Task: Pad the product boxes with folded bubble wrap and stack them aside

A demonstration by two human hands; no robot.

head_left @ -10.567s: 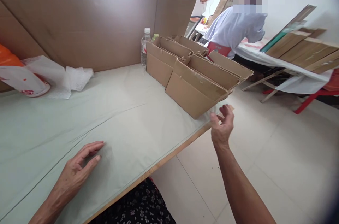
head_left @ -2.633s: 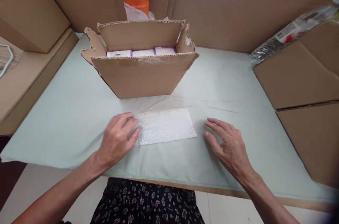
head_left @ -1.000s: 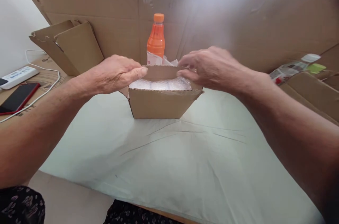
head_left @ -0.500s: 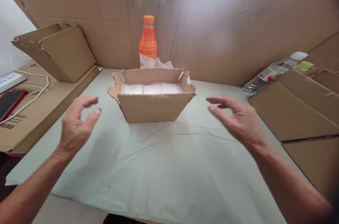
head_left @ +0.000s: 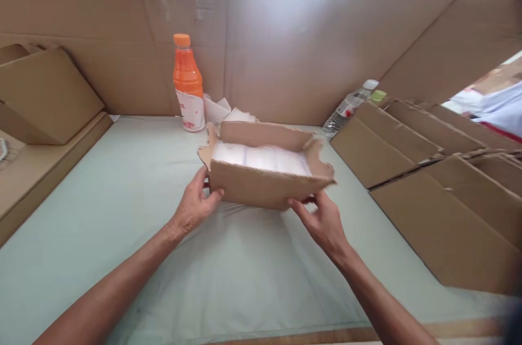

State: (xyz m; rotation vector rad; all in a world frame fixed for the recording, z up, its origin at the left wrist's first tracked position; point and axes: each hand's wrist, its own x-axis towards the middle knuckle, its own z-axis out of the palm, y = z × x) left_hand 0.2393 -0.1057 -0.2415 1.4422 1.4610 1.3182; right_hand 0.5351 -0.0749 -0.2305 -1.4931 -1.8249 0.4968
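Both hands are on the open cardboard box [head_left: 265,188], one at each lower corner. The left hand [head_left: 194,207] grips the box's near left corner, thumb up against the front wall and fingers tucked under or behind it. The right hand [head_left: 322,221] grasps the near right corner from below, fingertips touching the bottom edge. The box sits between the two hands, tilted a little, its right side looking raised off the pale green desk [head_left: 122,182]; whether it is fully clear of the surface I cannot tell. Its flaps stand open, and a white sheet of bubble wrap [head_left: 261,158] lies across the inside.

Beyond the left hand, against the tall cardboard wall [head_left: 285,45], stands an orange bottle [head_left: 188,84] with some white wrapping [head_left: 222,111] just beside it. Off past the right hand lies a row of folded brown cartons [head_left: 428,182], with a clear water bottle [head_left: 350,108] leaning behind them. Far out to the left of the left hand sits another folded carton [head_left: 44,94].
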